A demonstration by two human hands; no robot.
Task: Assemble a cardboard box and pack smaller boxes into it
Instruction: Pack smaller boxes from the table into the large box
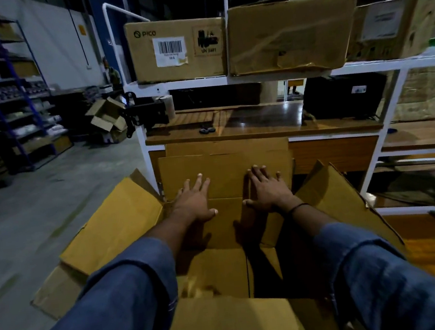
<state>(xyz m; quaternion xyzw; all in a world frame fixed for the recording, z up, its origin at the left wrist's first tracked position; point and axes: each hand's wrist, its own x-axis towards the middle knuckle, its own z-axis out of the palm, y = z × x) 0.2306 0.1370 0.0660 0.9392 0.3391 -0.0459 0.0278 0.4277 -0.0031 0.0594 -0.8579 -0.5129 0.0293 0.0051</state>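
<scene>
Before a white shelf unit [229, 80], left hand [193, 203], right hand [268, 190], fingers spread flat on open cardboard box [225, 174] flap

- Left hand [196, 203]: palm down, fingers spread and pointing forward, thumb angled inward toward the other hand.
- Right hand [268, 189]: palm down, fingers spread and pointing forward, thumb angled inward; dark band at the wrist.
- Both arms extended forward and roughly parallel, hands level with each other and apart.
- Blue sleeves cover both arms, ending short of the wrists; forearms bare beyond.
</scene>
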